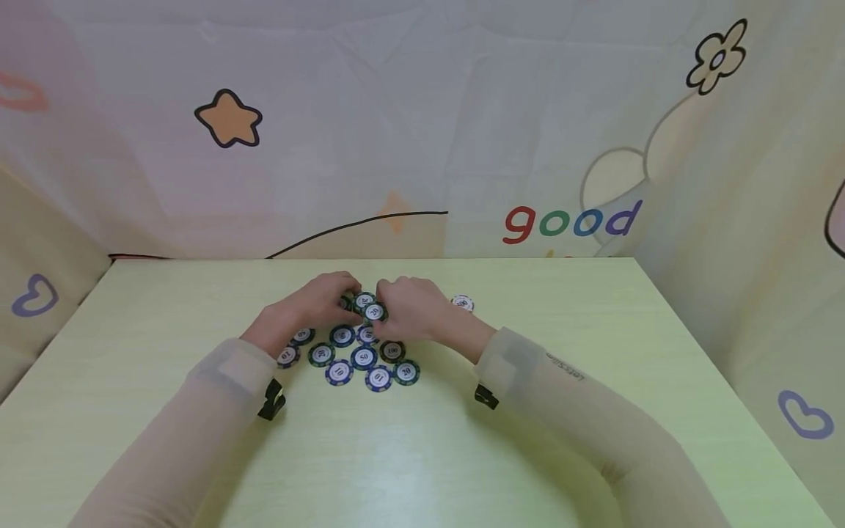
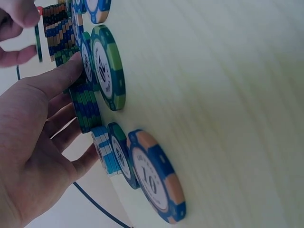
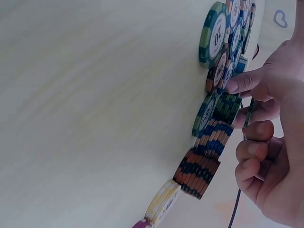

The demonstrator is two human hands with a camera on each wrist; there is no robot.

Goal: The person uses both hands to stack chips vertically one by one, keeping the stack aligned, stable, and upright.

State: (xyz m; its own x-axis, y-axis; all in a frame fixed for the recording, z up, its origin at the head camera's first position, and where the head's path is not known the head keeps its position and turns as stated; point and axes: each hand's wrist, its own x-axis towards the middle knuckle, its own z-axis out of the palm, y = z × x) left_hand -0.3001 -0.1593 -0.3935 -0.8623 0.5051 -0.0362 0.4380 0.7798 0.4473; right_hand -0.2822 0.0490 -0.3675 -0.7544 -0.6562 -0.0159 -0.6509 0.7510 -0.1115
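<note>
The chips [image 1: 364, 358] mid-frame look like smooth, hard plastic. The table [image 1: 396, 469] is smooth and faintly wood-grained, softly glossy at lower centre. Creased, matt cloth [image 1: 396, 110] fills the top; the sleeves [image 1: 172, 433], lower left and right, look like matt fabric.

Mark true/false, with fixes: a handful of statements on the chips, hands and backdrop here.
1. The right hand holds a green-edged chip. True.
2. The left hand lies on bare tabletop, away from every chip. False: its thumb and fingers are at a green-edged stack.
3. A chip marked 10 lies flat on the table. True.
4. The backdrop has the word "happy" on it. False: the word is "good".
5. An orange-and-black stack stands next to a blue-and-orange stack. True.
6. All the chips are in one single stack. False: there is more than one stack, and loose chips lie flat as well.
</note>
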